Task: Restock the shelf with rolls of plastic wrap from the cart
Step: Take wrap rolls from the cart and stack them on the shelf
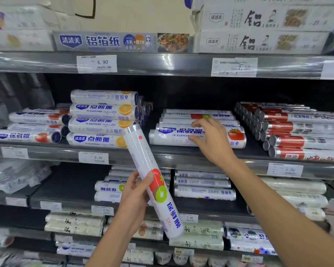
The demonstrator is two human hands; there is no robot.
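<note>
My left hand (136, 191) grips a white roll of plastic wrap (152, 180) printed with a tomato and a kiwi, held tilted in front of the shelves with its top end leaning left. My right hand (210, 139) reaches onto the middle shelf (181, 153) and its spread fingers touch the front roll of a stack of similar rolls (172, 136). Whether those fingers curl round that roll is unclear. The cart is out of view.
A stack of orange-printed rolls (102, 120) stands left of the held roll, more tomato rolls (27, 135) at far left, red-labelled foil rolls (297, 132) at right. Foil boxes (258, 41) fill the top shelf. Lower shelves (201, 187) hold more rolls.
</note>
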